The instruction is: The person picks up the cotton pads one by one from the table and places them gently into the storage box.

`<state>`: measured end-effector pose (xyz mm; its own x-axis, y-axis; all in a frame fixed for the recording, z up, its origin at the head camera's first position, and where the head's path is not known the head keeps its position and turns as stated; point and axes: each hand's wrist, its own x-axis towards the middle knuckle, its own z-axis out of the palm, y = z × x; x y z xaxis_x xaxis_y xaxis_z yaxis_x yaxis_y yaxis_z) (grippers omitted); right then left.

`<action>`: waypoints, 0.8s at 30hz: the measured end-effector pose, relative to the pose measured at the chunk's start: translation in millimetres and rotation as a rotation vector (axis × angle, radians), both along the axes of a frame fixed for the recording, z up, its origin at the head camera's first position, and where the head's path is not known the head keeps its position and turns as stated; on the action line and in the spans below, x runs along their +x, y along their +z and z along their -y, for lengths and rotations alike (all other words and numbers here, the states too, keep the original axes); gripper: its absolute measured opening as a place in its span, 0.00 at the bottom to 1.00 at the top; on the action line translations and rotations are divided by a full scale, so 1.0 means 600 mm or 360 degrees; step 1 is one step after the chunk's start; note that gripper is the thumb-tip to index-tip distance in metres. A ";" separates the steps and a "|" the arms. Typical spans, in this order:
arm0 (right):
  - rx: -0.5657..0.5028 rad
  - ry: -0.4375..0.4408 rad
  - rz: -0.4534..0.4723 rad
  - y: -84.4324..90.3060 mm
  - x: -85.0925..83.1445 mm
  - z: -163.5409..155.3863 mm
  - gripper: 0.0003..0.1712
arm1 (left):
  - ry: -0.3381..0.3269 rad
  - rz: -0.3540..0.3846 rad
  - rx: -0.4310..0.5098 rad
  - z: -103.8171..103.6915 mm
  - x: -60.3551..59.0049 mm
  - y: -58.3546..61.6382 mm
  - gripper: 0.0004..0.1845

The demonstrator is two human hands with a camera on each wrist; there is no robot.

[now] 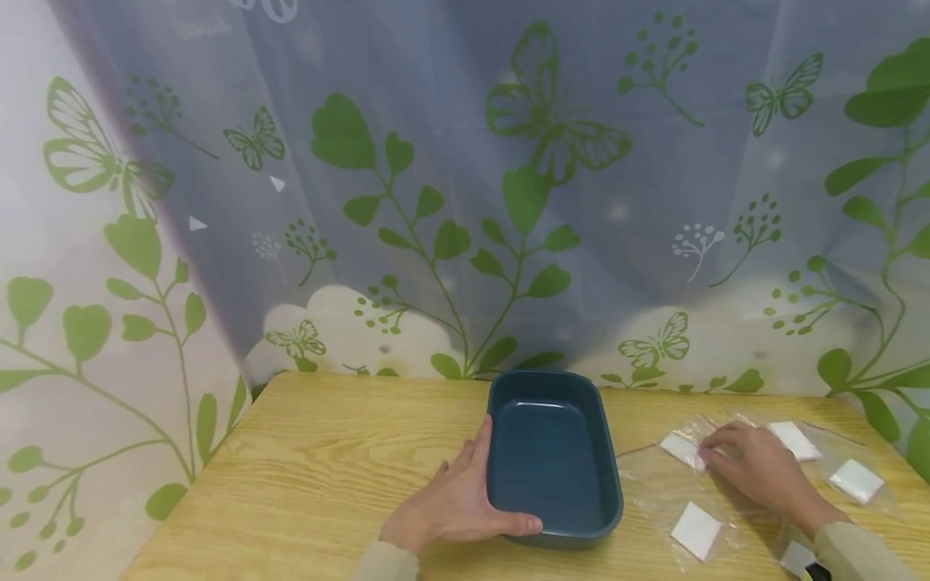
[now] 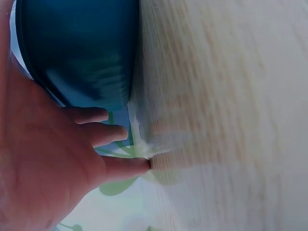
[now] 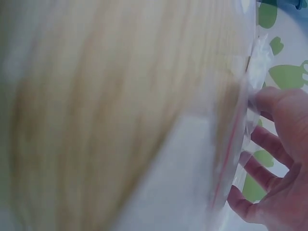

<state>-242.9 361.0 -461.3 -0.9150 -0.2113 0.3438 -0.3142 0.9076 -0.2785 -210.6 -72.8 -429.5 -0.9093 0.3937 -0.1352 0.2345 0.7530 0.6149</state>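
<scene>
A dark blue rectangular tub point(image 1: 552, 460) stands on the wooden table. My left hand point(image 1: 465, 492) rests against it, thumb over the near rim and fingers spread along the left wall; the left wrist view shows those fingers point(image 2: 115, 166) extended beside the tub. To the right of the tub, my right hand point(image 1: 756, 464) pinches a clear zip bag with a white square packet point(image 1: 681, 449) inside, thumb and index finger close together at its edge. Crinkled plastic point(image 3: 260, 60) shows by the thumb in the right wrist view, while the other fingers are spread.
Other clear bags with white packets lie around the right hand: one nearer me point(image 1: 696, 530), one behind the hand point(image 1: 794, 440) and one farther right point(image 1: 857, 480). Another packet point(image 1: 798, 557) is partly hidden by the right sleeve. A patterned curtain point(image 1: 436, 323) hangs behind the table.
</scene>
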 end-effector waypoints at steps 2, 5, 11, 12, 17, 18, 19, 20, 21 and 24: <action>-0.0001 -0.0005 0.0001 0.001 -0.001 0.002 0.02 | -0.0005 0.0005 0.0011 0.000 0.000 -0.001 0.76; 0.0003 -0.0026 0.0029 0.003 -0.002 0.005 0.01 | -0.0005 0.0001 0.0017 -0.001 0.000 -0.003 0.76; 0.0018 -0.0031 0.0012 0.006 -0.003 0.008 0.02 | 0.0007 -0.0010 0.0024 -0.003 -0.002 -0.003 0.76; 0.0014 -0.0023 -0.0002 0.006 -0.002 0.009 0.02 | 0.0008 -0.0015 0.0024 -0.003 -0.002 -0.002 0.76; -0.0020 0.0016 -0.0099 0.006 0.003 0.012 0.02 | 0.0010 -0.0028 0.0021 -0.006 -0.003 -0.001 0.76; -0.0020 0.0027 -0.0134 0.006 0.004 0.012 0.01 | 0.0009 -0.0030 0.0023 -0.006 -0.003 -0.002 0.76; -0.0020 0.0038 -0.0168 0.007 0.005 0.013 0.01 | 0.0009 -0.0031 0.0019 -0.006 -0.004 -0.001 0.76; -0.0019 0.0049 -0.0204 0.007 0.006 0.014 0.02 | 0.0007 -0.0032 0.0019 -0.007 -0.004 -0.001 0.76; -0.0020 0.0061 -0.0233 0.007 0.007 0.014 0.02 | 0.0005 -0.0034 0.0019 -0.007 -0.004 -0.001 0.76; -0.0027 0.0077 -0.0269 0.009 0.010 0.017 0.05 | 0.0013 -0.0025 0.0007 -0.006 -0.005 -0.002 0.76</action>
<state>-237.0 350.8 -455.8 -0.8325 -0.2465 0.4961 -0.4012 0.8858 -0.2332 -213.5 -69.0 -430.5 -0.9143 0.3871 -0.1192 0.2382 0.7521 0.6145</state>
